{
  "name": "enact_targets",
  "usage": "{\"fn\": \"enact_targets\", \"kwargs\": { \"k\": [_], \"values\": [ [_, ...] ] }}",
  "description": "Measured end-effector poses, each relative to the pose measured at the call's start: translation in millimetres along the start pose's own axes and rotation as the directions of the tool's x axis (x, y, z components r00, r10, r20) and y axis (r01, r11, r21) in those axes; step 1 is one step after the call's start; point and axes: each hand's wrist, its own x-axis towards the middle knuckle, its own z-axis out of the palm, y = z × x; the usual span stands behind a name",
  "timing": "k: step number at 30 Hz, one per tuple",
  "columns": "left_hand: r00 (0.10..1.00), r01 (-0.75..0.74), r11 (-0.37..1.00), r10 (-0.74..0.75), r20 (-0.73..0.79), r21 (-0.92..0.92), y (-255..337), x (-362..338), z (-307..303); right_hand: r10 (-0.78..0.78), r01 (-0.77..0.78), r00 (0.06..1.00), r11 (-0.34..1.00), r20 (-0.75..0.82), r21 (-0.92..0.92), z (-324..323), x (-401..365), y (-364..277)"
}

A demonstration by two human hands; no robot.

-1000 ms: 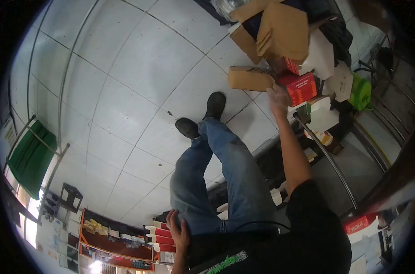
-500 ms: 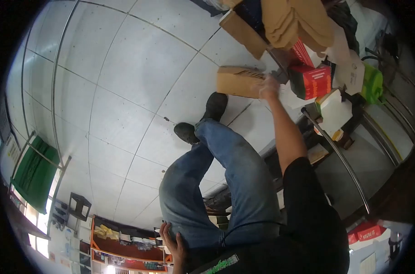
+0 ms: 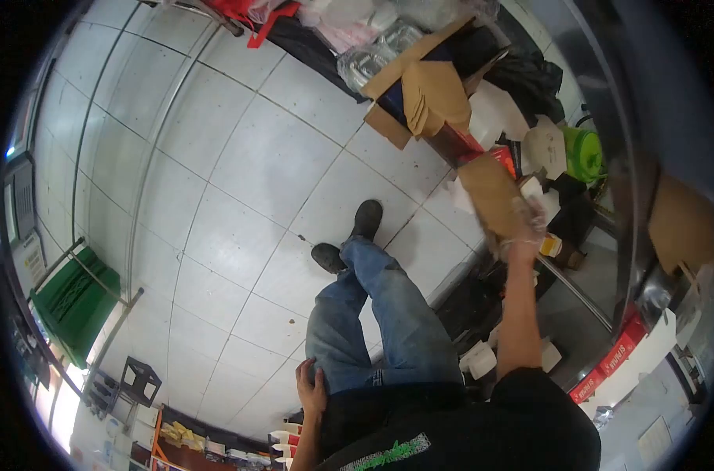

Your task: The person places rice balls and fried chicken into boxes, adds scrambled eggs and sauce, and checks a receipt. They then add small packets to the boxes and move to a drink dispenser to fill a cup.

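Note:
My right hand, which seems to have a thin clear glove on it, grips a stack of brown folded cardboard by its near end. The stack is tilted and raised over the cluttered shelf at my right. Just beyond it stands an open carton holding more brown cardboard sheets. A red printed box shows partly behind the held stack. On my thigh rests my left hand, fingers apart and holding nothing.
A green plastic container stands at the right. Clear plastic trays are heaped beyond the carton. A dark table edge runs along the right. There is a green chair at the left, on the white tiled floor.
My right hand has lifted the cardboard stack from low near my feet and carried it right and closer to me. My left hand stays on my thigh. The view has shifted.

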Motion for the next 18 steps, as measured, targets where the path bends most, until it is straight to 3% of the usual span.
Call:
{"fn": "enact_targets", "kwargs": {
  "k": [1,2,3,5,7,8,9,11,14,18],
  "values": [
    [1.000,-0.006,1.000,0.006,0.012,0.005,2.7,-0.8,-0.9,-0.112,0.113,0.993,0.991,-0.020,0.065,-17.4,27.5,2.0],
    [1.000,-0.014,1.000,0.014,0.021,0.009,5.1,2.2,0.0,-0.041,0.040,0.984,0.999,-0.171,-0.012,16.3,26.6,-58.4],
    [0.999,-0.033,0.999,0.033,-0.005,-0.013,4.4,5.2,2.9,-0.330,0.280,0.942,0.869,-0.056,-0.409,-0.1,59.4,-45.2],
    [0.998,-0.055,0.997,0.052,-0.046,-0.047,-1.1,1.7,5.6,-0.360,0.318,0.921,0.477,0.148,-0.819,-47.1,171.8,26.9],
    [0.998,-0.036,0.998,0.034,-0.047,-0.049,1.1,0.9,3.7,-0.103,0.199,0.978,0.702,0.179,-0.683,-30.7,238.1,54.0],
    [0.998,-0.031,0.998,0.028,-0.047,-0.060,3.3,3.1,6.9,-0.057,0.157,0.960,0.920,0.276,-0.358,-9.4,251.8,44.6],
    [0.999,-0.021,0.998,0.018,-0.049,-0.065,-0.8,1.6,11.5,-0.056,0.055,0.919,0.998,0.390,0.013,19.7,262.8,28.2],
    [0.996,-0.028,0.996,0.020,-0.092,-0.085,-13.1,12.9,18.4,0.095,-0.159,0.970,0.945,0.225,0.285,128.3,242.2,-26.3],
    [0.997,-0.018,0.999,0.015,-0.080,-0.044,18.3,18.7,11.2,0.295,-0.282,0.955,0.940,-0.040,0.192,193.8,218.6,-48.0],
    [0.994,-0.018,0.999,0.015,-0.109,-0.027,37.6,22.2,-2.4,0.341,-0.326,0.937,0.932,-0.073,0.157,180.7,193.8,-61.2]
  ]
}}
